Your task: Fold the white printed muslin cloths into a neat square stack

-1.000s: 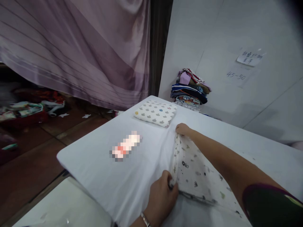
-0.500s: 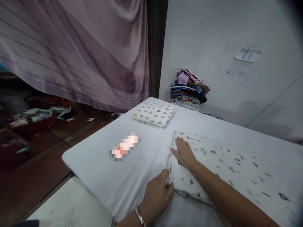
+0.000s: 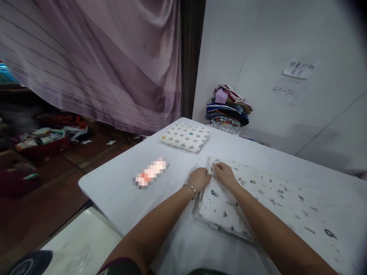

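Observation:
A folded white cloth (image 3: pixel 275 202) with grey palm-tree and leaf prints lies on the white-covered table, its layers showing along the near edge. My left hand (image 3: pixel 200 178), with a silver bracelet at the wrist, is closed on the cloth's left edge near the far corner. Just right of it, my right hand (image 3: pixel 225 173) pinches the top of the cloth by the same corner, fingers curled. Some fingertips of both hands are hidden. Farther back sits a smaller folded cloth (image 3: pixel 186 137) with grey duck-like prints, apart from both hands.
A blurred-out object (image 3: pixel 150 173) lies left on the table (image 3: pixel 114 187). Behind the table, a stack of folded fabrics (image 3: pixel 228 109) stands against the wall. A purple curtain (image 3: pixel 129 68) hangs at the left. A pale stool-like surface (image 3: pixel 83 236) is at the lower left.
My left hand has moved away from me along the cloth's left edge to the far corner. My right hand has gone from lying flat to a pinch there.

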`<state>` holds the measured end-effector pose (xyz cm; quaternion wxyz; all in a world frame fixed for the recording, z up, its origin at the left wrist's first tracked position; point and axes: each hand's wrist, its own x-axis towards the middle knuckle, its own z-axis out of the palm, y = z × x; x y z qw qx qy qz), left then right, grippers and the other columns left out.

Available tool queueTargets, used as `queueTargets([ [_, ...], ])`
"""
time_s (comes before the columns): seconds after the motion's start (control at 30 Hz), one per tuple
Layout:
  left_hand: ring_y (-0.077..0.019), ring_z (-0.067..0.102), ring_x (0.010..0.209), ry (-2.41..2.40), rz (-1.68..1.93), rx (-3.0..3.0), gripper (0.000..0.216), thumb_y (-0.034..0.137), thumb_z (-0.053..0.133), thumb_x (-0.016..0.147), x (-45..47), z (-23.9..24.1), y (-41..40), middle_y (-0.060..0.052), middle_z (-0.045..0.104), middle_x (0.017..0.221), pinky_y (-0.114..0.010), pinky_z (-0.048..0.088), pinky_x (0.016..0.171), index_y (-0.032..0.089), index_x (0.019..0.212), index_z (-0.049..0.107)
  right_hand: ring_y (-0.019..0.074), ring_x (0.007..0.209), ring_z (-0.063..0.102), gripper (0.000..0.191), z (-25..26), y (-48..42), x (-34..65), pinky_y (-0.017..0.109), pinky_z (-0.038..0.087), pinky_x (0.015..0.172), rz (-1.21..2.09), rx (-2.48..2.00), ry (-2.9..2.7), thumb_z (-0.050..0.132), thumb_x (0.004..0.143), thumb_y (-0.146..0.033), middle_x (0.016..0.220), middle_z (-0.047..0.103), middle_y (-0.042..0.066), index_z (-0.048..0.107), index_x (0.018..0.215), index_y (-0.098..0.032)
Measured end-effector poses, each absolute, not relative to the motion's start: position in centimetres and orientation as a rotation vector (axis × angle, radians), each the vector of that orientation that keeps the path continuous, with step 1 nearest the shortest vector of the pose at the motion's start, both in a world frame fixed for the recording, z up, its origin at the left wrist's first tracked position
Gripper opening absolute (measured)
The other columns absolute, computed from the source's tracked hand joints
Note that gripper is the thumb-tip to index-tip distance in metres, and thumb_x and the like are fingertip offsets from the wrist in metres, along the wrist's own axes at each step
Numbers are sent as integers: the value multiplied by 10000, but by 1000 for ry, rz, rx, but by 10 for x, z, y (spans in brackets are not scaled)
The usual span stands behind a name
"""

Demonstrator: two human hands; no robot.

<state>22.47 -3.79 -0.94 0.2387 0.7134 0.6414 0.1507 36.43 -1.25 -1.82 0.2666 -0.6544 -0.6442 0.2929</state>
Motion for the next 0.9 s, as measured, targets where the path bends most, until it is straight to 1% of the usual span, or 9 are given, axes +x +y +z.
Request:
queueTargets([
  [0.07,-199,571,917,1778,461,1955,277,329,437,816,232,-11,-43,-91,627,1010,-286,403,775,177,962,615,152,535,573,337,-18,-6,361,268,457,555,898,-1793,-1715,447,811,-467,611,618,21,584,856,-163],
  [0.1,-198,570,912,1790,502,1957,274,311,430,817,235,-11,-47,-91,621,1019,-287,404,769,178,976,609,139,455,537,357,-19,-3,360,256,436,487,958,-1802,-1697,464,798,-494,548,589,6,572,852,-159],
  [0.17,-190,572,885,1771,599,1956,263,289,438,809,240,-14,-52,-83,626,994,-278,407,751,179,977,608,120,376,485,371,-23,0,358,233,392,399,1058,-1808,-1643,503,774,-513,490,550,-16,550,860,-155],
  [0.23,-165,578,833,1646,679,1911,252,266,444,806,243,-18,-54,-57,648,932,-255,410,732,185,969,620,106,360,467,312,-25,1,359,211,361,357,1114,-1802,-1570,540,763,-458,485,527,-33,533,853,-159],
  [0.3,-137,582,792,1528,719,1809,270,235,430,815,242,-22,-50,-32,667,891,-232,413,731,188,995,626,90,363,453,200,-27,0,362,191,345,339,1150,-1779,-1495,540,768,-356,485,495,-53,522,827,-166],
  [0.4,-126,589,775,1581,725,1690,298,230,419,823,234,-27,-35,-32,683,884,-224,417,737,172,1025,629,75,350,420,102,-27,-4,369,175,332,327,1219,-1719,-1404,488,787,-272,457,442,-74,513,795,-173],
  [0.6,-150,589,836,1694,635,1731,202,234,508,747,225,-25,0,-38,690,894,-230,408,751,196,828,689,78,302,386,95,-31,-6,372,176,299,291,1308,-1633,-1290,494,782,-263,395,430,-79,520,783,-171],
  [0.77,-162,600,849,1744,572,1760,230,233,492,751,237,-25,20,-61,692,916,-235,411,757,193,838,702,71,280,372,79,-32,-4,371,166,273,275,1322,-1598,-1248,492,784,-245,376,437,-78,509,755,-173],
  [0.9,-176,611,819,1762,543,1760,210,272,523,741,242,-28,28,-72,695,871,-247,423,735,185,809,701,71,274,366,97,-32,-5,370,164,272,271,1319,-1576,-1243,505,784,-261,362,439,-77,507,744,-173],
])
